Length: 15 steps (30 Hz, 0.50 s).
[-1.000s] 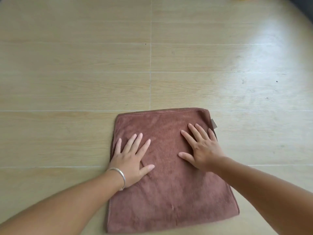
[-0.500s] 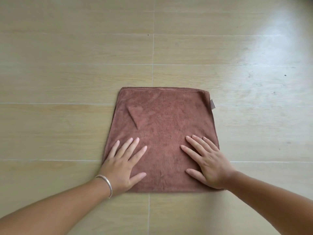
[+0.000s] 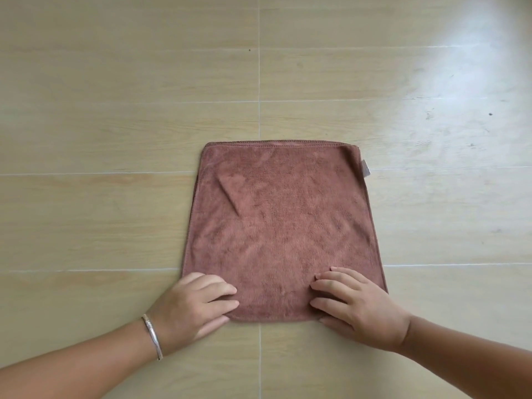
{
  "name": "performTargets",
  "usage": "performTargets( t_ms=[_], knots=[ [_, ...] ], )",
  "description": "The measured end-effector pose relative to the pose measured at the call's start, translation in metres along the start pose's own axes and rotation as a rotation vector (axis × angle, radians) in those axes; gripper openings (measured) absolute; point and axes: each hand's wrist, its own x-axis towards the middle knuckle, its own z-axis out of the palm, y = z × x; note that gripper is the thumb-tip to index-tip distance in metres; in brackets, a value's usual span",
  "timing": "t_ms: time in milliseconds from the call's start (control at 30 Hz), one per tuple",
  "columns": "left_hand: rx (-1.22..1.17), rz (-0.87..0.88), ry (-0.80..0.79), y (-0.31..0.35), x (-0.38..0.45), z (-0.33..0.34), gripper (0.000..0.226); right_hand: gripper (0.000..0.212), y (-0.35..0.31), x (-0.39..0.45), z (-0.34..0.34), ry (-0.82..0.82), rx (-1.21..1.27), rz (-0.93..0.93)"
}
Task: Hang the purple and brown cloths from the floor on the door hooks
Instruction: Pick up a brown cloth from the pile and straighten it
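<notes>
- Pale wood-look floor (image 3: 115, 110) fills the whole frame, its thin light seams crossing left to right and one running down the middle; a bright glare sits in the upper right corner.
- Brown cloth (image 3: 283, 231) lies flat on the floor, spread as a near square at the centre of the frame and slightly right of it, with a stitched hem along its far edge and a small raised crease in its upper left part.
- Right hand (image 3: 359, 308) sits at the cloth's lower right corner, fingers curled on top of the fabric and the thumb at the near edge, apparently pinching that corner.
- Left hand (image 3: 190, 306) sits at the cloth's lower left corner, fingers bent over the fabric and the thumb tucked at the near edge, apparently pinching that corner.
- Silver bangle (image 3: 152, 336) circles the left wrist, lower left of the frame.
- Small white tag (image 3: 366, 168) sticks out from the cloth's right edge near its far corner.
</notes>
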Motion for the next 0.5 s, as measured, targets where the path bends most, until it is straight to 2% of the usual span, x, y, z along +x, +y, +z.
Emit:
performTargets(
  t_ms=[167, 333, 500],
  knots=[
    [0.065, 0.029, -0.099, -0.003, -0.008, -0.011, 0.025, 0.023, -0.006, -0.003, -0.005, 0.011, -0.071, -0.026],
    [0.060, 0.058, -0.023, -0.008, -0.020, -0.009, 0.033, 0.027, -0.004, -0.006, -0.010, -0.016, -0.061, -0.006],
    [0.028, 0.049, 0.033, -0.011, -0.021, -0.001, 0.026, 0.030, 0.001, -0.015, 0.002, 0.012, -0.063, -0.008]
  ],
)
